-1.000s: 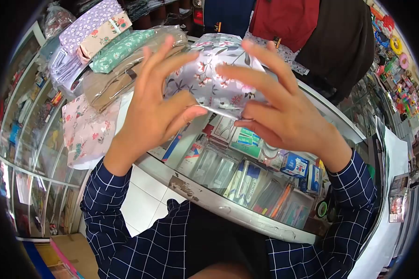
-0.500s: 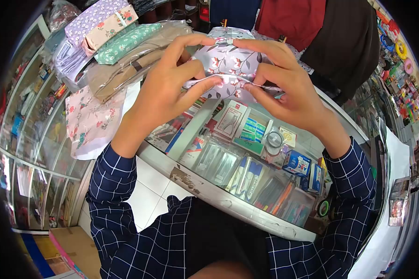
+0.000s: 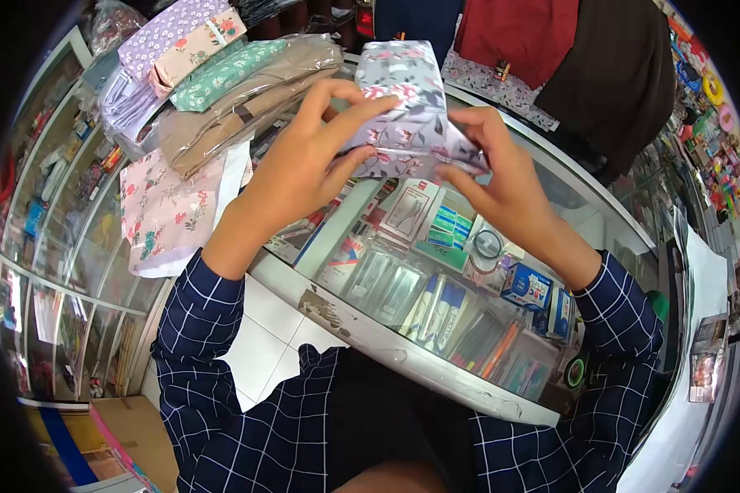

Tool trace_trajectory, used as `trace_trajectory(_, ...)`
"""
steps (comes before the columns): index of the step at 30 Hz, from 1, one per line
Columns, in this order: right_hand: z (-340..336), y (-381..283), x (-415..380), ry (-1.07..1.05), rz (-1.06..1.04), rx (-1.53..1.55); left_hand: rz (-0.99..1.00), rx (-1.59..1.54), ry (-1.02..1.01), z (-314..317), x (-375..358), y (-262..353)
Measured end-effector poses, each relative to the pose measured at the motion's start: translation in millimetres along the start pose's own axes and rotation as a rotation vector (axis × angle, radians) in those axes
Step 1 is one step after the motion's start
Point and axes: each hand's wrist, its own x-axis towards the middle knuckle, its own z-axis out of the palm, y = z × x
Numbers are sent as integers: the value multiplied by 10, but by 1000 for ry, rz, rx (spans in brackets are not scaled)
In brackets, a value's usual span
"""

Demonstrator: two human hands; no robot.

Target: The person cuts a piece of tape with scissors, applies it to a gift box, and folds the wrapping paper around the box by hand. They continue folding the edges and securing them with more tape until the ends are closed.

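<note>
A box covered in pale floral wrapping paper is over the glass counter, its long side pointing away from me. My left hand grips the near left part of the box, with fingers on top and the thumb along the near end. At the near right corner, my right hand has thumb and fingertips on a pointed paper flap that sticks out sideways. The underside of the box is hidden.
Inside the glass display counter lie pens, small boxes and tape. Folded floral cloth and plastic-wrapped brown packages are piled at the left, above a pink floral sheet. Red and dark fabrics hang at the back.
The box now shows its long top, turned away from me. My left hand has shifted from pinching the paper edges to gripping the box; my right hand has moved to the right-hand flap.
</note>
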Motion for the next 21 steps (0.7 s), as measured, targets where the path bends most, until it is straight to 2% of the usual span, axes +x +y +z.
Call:
trace_trajectory(4, -163, -175, 150, 35, -221, -173, -138, -169, -6, -7, -68, -27)
trace_trajectory(7, -286, -367, 255, -6, -274, -225, -62, 167, -82, -93, -51, -15)
trace_trajectory(10, -292, -422, 317, -45, -366, -247, 64, 21, 157, -25, 91, 34)
trace_trajectory(13, -221, -381, 292, -86, -377, -212, 120, 2, 71, 57, 233, 60)
trace_trajectory(16, -194, -329, 271, -92, -435, -252, 82, -197, -95, 167, 240, -114)
trace_trajectory(18, -218, -269, 274, -92, -498, -295, 71, -282, -80, 181, 202, -167)
trace_trajectory(21, -204, -109, 247, -86, -499, -136, 76, -319, -76, 177, 171, -142)
